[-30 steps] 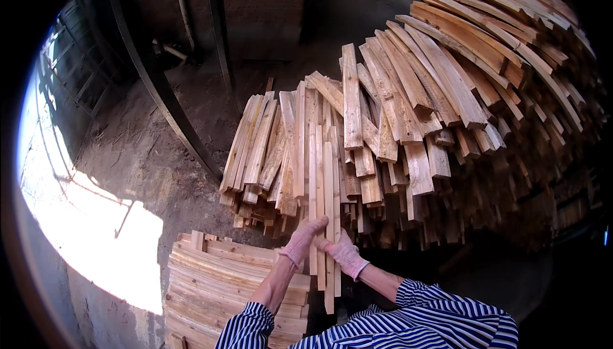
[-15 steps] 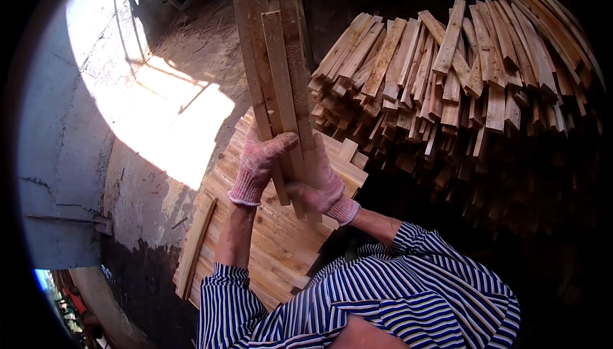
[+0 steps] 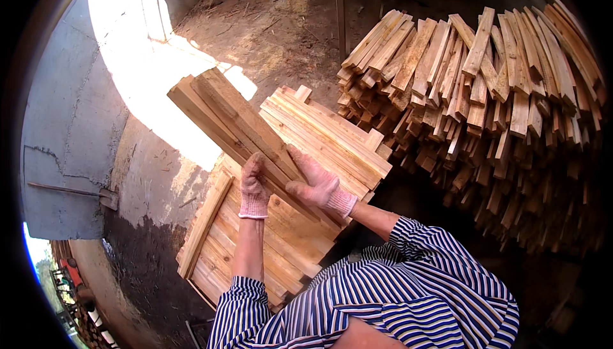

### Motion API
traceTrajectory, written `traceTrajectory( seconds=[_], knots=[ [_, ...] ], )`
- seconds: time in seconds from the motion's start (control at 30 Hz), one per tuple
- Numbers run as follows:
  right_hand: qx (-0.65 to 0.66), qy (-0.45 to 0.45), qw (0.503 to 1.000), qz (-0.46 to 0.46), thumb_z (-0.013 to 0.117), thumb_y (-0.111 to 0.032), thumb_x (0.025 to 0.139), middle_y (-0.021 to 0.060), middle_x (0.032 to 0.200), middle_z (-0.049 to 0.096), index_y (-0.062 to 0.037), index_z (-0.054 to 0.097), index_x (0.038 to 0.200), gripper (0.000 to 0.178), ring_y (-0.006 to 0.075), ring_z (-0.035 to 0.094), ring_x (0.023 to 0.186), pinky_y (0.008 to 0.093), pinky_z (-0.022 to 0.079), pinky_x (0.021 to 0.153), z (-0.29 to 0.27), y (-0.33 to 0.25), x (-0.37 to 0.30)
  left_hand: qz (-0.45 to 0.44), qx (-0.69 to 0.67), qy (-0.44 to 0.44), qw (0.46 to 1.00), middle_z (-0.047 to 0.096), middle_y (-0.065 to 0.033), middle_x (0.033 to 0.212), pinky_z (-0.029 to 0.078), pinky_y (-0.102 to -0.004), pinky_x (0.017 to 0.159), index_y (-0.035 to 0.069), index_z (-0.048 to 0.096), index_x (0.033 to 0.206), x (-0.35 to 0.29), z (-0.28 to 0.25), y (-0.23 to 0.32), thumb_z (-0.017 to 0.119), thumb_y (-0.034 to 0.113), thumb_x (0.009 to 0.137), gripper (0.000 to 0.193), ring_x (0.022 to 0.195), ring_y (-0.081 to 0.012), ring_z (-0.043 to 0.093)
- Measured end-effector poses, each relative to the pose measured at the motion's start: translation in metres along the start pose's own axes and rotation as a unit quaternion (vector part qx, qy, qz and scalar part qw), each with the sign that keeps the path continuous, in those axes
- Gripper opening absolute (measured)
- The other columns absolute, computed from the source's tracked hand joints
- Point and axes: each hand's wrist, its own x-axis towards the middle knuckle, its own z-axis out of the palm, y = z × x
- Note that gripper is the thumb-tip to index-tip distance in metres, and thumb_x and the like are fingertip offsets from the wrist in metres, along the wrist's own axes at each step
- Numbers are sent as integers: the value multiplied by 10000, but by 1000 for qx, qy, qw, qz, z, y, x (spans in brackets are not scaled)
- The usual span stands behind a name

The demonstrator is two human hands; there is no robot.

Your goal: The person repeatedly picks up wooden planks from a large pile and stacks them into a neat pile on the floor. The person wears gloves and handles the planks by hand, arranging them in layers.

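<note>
A bundle of several wooden battens [image 3: 237,125] slants between my hands, its far end toward the upper left. On its left side is my left hand [image 3: 254,186] in a pinkish knit glove, closed against the wood. My right hand [image 3: 317,184], gloved alike, grips the bundle from the right, its thumb pressed along the battens. Below lies a stack of light battens [image 3: 325,135] set side by side in a flat layer. The bundle's near end hangs low over this stack; whether it touches is unclear.
A single batten [image 3: 207,221] lies across the stack's left end. To the right rises a large pile of battens [image 3: 440,68] with uneven ends. A concrete wall [image 3: 70,113] stands at the left, with a long-handled tool [image 3: 73,190] beside it. Sunlight falls on the floor [image 3: 159,119].
The bundle has swung from near upright to a slant toward the upper left, and lower over the stack. Both hands still hold it. The view has shifted a little left.
</note>
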Motion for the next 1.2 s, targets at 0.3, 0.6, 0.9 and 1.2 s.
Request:
traceTrajectory(
  seconds=[0.3,0.6,0.9,1.2],
  knots=[
    [-258,40,951,168,626,-385,949,191,1367,533,-219,393,1559,674,369,547,1237,403,446,1041,-145,126,77,-106,-53,191,974,657,-138,1299,546,-517,995,68,564,1372,40,19,-86,727,422,903,610,1156,-320,653],
    [-449,-122,878,110,490,-447,971,151,1524,441,-231,505,1460,535,382,491,1310,461,415,1061,-125,107,128,-135,-174,234,947,695,-185,1178,584,-549,914,38,568,1336,66,0,-130,791,429,844,666,1040,-385,687],
    [-57,-85,992,-69,491,-411,1016,181,1315,641,-89,483,1487,570,356,600,1145,446,388,1082,-111,123,107,-120,-144,252,949,657,-116,1277,551,-475,962,93,592,1337,109,39,-142,714,447,910,569,1123,-298,640],
    [-285,-74,951,89,596,-507,913,166,1381,578,-273,481,1501,643,340,564,1224,455,500,996,-131,119,132,-82,-157,244,953,653,-147,1240,555,-518,934,78,580,1318,92,14,-149,702,444,925,551,1063,-333,657]
  ],
)
